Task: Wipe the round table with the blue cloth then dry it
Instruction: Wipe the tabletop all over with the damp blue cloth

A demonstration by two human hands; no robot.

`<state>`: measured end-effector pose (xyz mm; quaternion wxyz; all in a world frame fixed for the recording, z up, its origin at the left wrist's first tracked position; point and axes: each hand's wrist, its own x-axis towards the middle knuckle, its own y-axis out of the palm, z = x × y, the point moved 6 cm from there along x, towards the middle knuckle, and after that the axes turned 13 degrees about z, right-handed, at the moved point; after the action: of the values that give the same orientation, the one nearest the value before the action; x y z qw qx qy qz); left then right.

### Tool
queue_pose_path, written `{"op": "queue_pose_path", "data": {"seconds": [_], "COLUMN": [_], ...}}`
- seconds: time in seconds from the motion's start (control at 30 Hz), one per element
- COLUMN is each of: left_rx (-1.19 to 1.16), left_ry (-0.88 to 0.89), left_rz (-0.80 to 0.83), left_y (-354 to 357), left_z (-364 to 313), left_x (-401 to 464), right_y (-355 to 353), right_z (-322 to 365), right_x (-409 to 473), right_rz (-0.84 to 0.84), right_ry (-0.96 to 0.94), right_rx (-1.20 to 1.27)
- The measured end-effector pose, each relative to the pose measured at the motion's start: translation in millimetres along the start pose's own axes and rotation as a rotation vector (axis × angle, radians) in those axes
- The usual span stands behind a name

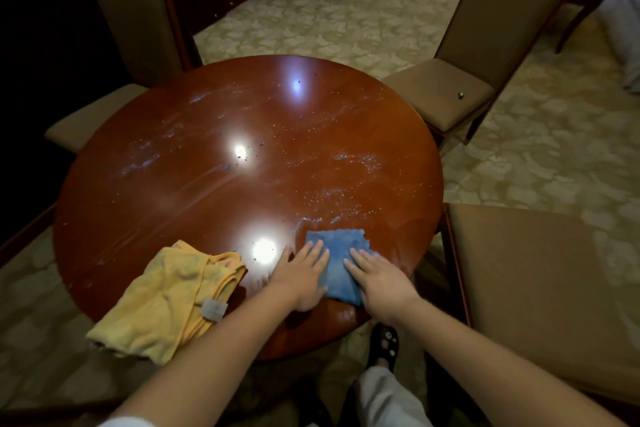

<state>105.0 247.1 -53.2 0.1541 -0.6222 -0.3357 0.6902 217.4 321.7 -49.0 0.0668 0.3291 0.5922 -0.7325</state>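
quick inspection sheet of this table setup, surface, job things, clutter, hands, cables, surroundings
surface: round table, glossy wood, with white streaks and specks across the middle and right; lamp glare in three spots
job's things: blue cloth flat near the front edge; yellow cloth crumpled at front left, hanging over the rim
clutter: small dark crumbs near the centre
grippers: left hand and right hand both press flat on the blue cloth, fingers straight
cables: nothing seen
surroundings: upholstered chairs around the table, patterned carpet, dark room
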Motion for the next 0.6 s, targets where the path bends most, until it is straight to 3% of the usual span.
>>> {"op": "queue_pose_path", "data": {"seconds": [0.13,0.3,0.47,0.6], "left_rx": [0.041,0.120,0.040,0.012], "left_ry": [-0.048,0.010,0.021,0.083], "left_rz": [0.000,-0.008,-0.015,-0.044], "left_y": [-20.9,7.3,-24.6,-25.6], "left_z": [-1.7,-29.8,-22.8,-40.9], "left_x": [11.7,-7.7,13.4,9.4], "right_y": [-10.4,16.6,2.8,13.2], "right_z": [-8.3,5.9,-23.9,-17.0], "right_x": [19.1,-30.1,-1.1,-15.5], "right_rz": [0.034,-0.028,-0.021,-0.042], "right_ry": [0.054,0.059,0.214,0.178], "right_rx": [0.001,0.030,0.008,0.090]}}
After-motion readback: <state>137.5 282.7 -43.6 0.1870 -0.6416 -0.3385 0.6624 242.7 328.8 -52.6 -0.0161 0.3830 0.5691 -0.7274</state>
